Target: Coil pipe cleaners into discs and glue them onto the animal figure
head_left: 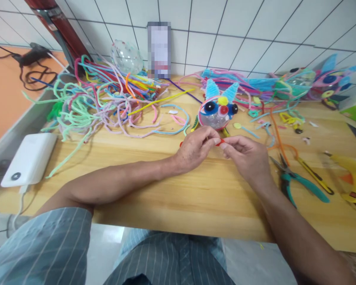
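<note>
Between the fingertips of my left hand [197, 148] and my right hand [246, 156] is a red pipe cleaner [220, 142]; both hands pinch it. Most of it is hidden by the fingers, and a bit of red shows at the left hand's far side. Just behind the hands stands a clear ball figure [215, 118] with blue pipe-cleaner ears, dark round eyes, a yellow spot and a red nose. Its lower part is partly covered by my hands.
Left lies a heap of coloured pipe cleaners [83, 107] and a white power bank [29, 158]. At right are teal-handled pliers [302, 182], a yellow craft knife [316, 176] and a yellow glue gun [353, 174]. A phone [159, 49] leans on the tiled wall; another ball figure [328, 81] stands back right.
</note>
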The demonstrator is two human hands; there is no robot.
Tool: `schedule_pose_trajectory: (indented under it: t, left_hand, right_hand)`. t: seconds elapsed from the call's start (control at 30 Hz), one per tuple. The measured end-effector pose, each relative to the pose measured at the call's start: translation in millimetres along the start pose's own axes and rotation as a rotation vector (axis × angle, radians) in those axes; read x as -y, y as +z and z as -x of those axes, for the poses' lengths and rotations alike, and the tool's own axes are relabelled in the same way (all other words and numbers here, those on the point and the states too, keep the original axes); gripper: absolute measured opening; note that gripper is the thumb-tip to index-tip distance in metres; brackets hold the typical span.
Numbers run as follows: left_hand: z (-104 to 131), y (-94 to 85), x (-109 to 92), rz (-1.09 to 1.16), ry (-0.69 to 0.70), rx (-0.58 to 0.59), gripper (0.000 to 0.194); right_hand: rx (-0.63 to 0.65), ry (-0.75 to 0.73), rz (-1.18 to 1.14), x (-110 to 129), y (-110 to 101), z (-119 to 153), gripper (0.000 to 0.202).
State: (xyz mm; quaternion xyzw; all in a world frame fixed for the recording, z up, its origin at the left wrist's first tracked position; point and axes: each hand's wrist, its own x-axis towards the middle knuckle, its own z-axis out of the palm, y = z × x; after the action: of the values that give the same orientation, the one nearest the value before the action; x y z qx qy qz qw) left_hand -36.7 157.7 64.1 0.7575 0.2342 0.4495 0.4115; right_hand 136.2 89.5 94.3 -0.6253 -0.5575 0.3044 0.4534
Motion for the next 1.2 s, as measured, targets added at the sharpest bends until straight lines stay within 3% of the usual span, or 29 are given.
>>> schedule_pose_trajectory:
  t: [0.17, 0.3, 0.43, 0.73, 0.87, 1.03, 1.2]
  left_hand:
    - [0.2, 0.7, -0.6, 0.178, -0.161, 0.054, 0.017]
    - [-4.8, -4.6, 0.7, 0.05, -0.068, 0.12, 0.016]
    - [-6.0, -6.6, 2.5, -0.037, 0.006, 0.103, 0.015]
    - [1.9, 1.0, -2.3, 0.146, -0.11, -0.008, 0.016]
    - [-1.5, -0.8, -1.5, 0.205, -0.19, 0.06, 0.017]
    - [-8.2, -7.2, 4.1, 0.028, -0.077, 0.16, 0.013]
    - [-3.7, -5.8, 5.4, -0.047, -0.021, 0.104, 0.016]
  right_hand:
    - [0.025, 0.018, -0.022, -1.0, -3.4, -1.9, 0.015]
    - [-0.003, -0.069, 0.111, -4.0, -5.8, -0.6, 0.011]
    - [0.018, -0.099, 0.135, -5.0, -3.8, 0.4, 0.009]
    - [-0.001, -0.066, 0.089, -2.7, -2.5, 0.6, 0.015]
    - [0.009, -0.08, 0.136, -4.6, -5.1, 0.9, 0.017]
    - [-0.078, -0.303, 0.434, -5.9, -8.6, 1.1, 0.014]
    - [-0.067, -0.225, 0.334, -3.2, -4.3, 2.4, 0.012]
